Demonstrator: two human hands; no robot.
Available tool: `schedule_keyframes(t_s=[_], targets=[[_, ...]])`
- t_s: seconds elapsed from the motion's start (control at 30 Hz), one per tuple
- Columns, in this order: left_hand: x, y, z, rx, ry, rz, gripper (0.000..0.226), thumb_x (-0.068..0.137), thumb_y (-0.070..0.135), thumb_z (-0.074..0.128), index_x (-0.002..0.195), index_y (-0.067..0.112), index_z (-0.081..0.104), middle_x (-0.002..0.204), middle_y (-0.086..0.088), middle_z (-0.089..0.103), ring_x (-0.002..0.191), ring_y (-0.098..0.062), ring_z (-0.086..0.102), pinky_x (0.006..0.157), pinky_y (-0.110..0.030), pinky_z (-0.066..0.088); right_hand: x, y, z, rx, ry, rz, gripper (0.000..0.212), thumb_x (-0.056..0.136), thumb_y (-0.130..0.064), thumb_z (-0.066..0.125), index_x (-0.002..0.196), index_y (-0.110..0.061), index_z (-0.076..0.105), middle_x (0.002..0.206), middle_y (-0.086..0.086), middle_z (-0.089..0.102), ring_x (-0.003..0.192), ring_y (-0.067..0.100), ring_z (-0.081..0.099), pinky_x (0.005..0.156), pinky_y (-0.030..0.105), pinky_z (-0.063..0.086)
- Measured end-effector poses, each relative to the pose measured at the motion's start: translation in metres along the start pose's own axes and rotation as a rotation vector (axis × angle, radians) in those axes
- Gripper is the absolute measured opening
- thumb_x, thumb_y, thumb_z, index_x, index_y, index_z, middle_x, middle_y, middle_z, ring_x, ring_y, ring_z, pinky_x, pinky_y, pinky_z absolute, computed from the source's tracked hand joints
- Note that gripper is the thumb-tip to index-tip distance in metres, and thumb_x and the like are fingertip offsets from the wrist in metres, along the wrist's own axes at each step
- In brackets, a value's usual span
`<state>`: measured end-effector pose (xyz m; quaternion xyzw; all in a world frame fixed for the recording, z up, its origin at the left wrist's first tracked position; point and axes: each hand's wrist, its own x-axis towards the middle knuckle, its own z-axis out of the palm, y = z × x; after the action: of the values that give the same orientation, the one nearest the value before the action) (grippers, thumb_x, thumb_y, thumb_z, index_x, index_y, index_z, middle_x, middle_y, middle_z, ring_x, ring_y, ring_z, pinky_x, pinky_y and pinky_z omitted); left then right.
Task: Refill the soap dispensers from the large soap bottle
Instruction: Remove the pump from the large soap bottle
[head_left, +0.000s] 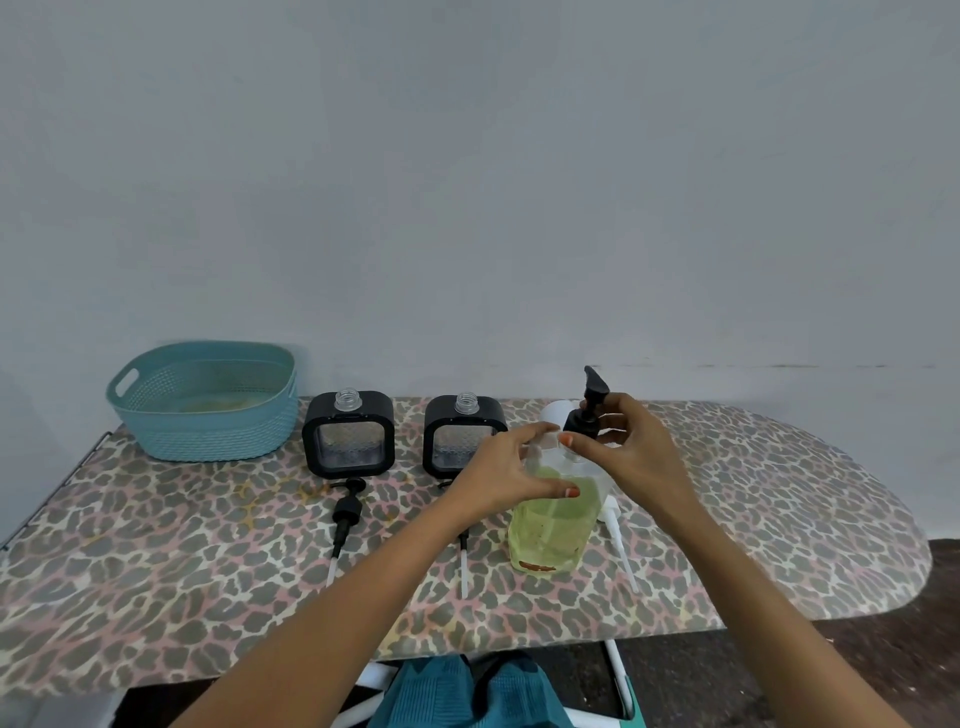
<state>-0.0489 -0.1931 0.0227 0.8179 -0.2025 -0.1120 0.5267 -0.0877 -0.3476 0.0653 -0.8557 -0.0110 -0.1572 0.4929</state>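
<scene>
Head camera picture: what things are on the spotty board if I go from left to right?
Teal basket → first open black soap dispenser → second open black soap dispenser → large soap bottle, gripped by the left hand. The black pump in the right hand overlaps it, so skipped.

The left hand (511, 467) grips a clear bottle of green soap (550, 530). The right hand (631, 441) holds a black pump (589, 405) at its top.

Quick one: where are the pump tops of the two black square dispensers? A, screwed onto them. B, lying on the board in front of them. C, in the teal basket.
B: the left dispenser and right dispenser show bare open necks, and the left pump and right pump lie on the board before them.
</scene>
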Motion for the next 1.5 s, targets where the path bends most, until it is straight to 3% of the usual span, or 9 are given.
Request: schedule_keyframes(t_s=[0.13, 0.3, 0.53, 0.7, 0.97, 1.03, 1.17, 1.27, 1.5], targets=[[0.000, 0.001, 0.000, -0.005, -0.003, -0.002, 0.087, 0.061, 0.035, 0.083, 0.136, 0.023, 0.041, 0.139, 0.001, 0.048, 0.128, -0.016, 0.045, 0.105, -0.039, 0.042, 0.002, -0.006, -0.003, 0.036, 0.078, -0.033, 0.034, 0.070, -0.018, 0.079, 0.098, -0.011, 0.060, 0.092, 0.003, 0.068, 0.084, 0.012, 0.065, 0.073, 0.010, 0.051], [0.001, 0.001, 0.000, 0.001, -0.005, -0.001, 0.086, 0.060, 0.034, 0.083, 0.135, 0.022, 0.043, 0.137, 0.001, 0.050, 0.126, -0.016, 0.047, 0.106, -0.039, 0.041, 0.009, -0.030, -0.020, 0.114, 0.157, -0.055, 0.034, 0.070, -0.018, 0.078, 0.101, -0.011, 0.065, 0.090, 0.000, 0.070, 0.086, 0.011, 0.067, 0.080, 0.020, 0.052], [0.000, 0.000, 0.000, -0.011, -0.009, -0.016, 0.089, 0.057, 0.037, 0.084, 0.135, 0.023, 0.042, 0.136, 0.003, 0.051, 0.125, -0.015, 0.048, 0.105, -0.041, 0.042, 0.024, -0.068, -0.058, 0.221, 0.243, -0.140, 0.024, 0.072, -0.015, 0.076, 0.090, -0.025, 0.065, 0.084, -0.013, 0.069, 0.076, -0.004, 0.065, 0.075, 0.012, 0.051], [-0.001, 0.002, 0.000, -0.016, -0.010, -0.020, 0.089, 0.057, 0.035, 0.084, 0.135, 0.023, 0.042, 0.137, 0.003, 0.050, 0.125, -0.015, 0.047, 0.105, -0.041, 0.042, 0.033, -0.086, -0.092, 0.268, 0.328, -0.188, 0.021, 0.074, -0.013, 0.076, 0.090, -0.023, 0.066, 0.085, -0.009, 0.068, 0.075, -0.001, 0.064, 0.076, 0.015, 0.049], [-0.002, 0.004, 0.000, -0.003, -0.001, -0.017, 0.086, 0.059, 0.033, 0.085, 0.134, 0.022, 0.044, 0.136, 0.001, 0.051, 0.124, -0.016, 0.049, 0.105, -0.040, 0.041, 0.028, -0.085, -0.120, 0.364, 0.392, -0.186, 0.015, 0.078, -0.017, 0.073, 0.088, -0.023, 0.065, 0.088, -0.001, 0.066, 0.091, 0.016, 0.064, 0.085, 0.023, 0.052], [-0.003, 0.004, 0.000, -0.001, -0.003, -0.018, 0.086, 0.059, 0.033, 0.084, 0.134, 0.023, 0.044, 0.136, 0.001, 0.051, 0.124, -0.016, 0.048, 0.105, -0.041, 0.041, 0.026, -0.081, -0.120, 0.365, 0.392, -0.166, 0.017, 0.074, -0.022, 0.075, 0.088, -0.023, 0.065, 0.089, 0.000, 0.066, 0.091, 0.015, 0.064, 0.086, 0.024, 0.053], [-0.004, 0.006, 0.000, -0.004, -0.008, -0.020, 0.086, 0.059, 0.033, 0.084, 0.134, 0.023, 0.043, 0.137, 0.001, 0.049, 0.126, -0.016, 0.047, 0.106, -0.040, 0.041, 0.023, -0.078, -0.122, 0.436, 0.430, -0.151, 0.043, 0.049, -0.046, 0.078, 0.086, -0.025, 0.066, 0.087, -0.003, 0.067, 0.089, 0.013, 0.064, 0.078, 0.017, 0.050], [-0.005, 0.007, -0.001, 0.008, -0.013, -0.023, 0.087, 0.060, 0.034, 0.083, 0.135, 0.023, 0.041, 0.139, 0.001, 0.048, 0.127, -0.016, 0.046, 0.107, -0.040, 0.040, 0.024, -0.074, -0.126, 0.432, 0.421, -0.163, 0.036, 0.056, -0.041, 0.079, 0.086, -0.025, 0.066, 0.088, -0.002, 0.067, 0.092, 0.015, 0.064, 0.083, 0.021, 0.053], [-0.005, 0.008, 0.000, 0.009, -0.006, -0.028, 0.086, 0.060, 0.033, 0.083, 0.135, 0.023, 0.042, 0.138, 0.001, 0.049, 0.127, -0.017, 0.046, 0.107, -0.041, 0.040, 0.035, -0.060, -0.168, 0.485, 0.519, -0.130, 0.053, 0.042, -0.052, 0.080, 0.084, -0.023, 0.065, 0.069, -0.014, 0.071, 0.076, 0.003, 0.066, 0.072, 0.012, 0.048]])
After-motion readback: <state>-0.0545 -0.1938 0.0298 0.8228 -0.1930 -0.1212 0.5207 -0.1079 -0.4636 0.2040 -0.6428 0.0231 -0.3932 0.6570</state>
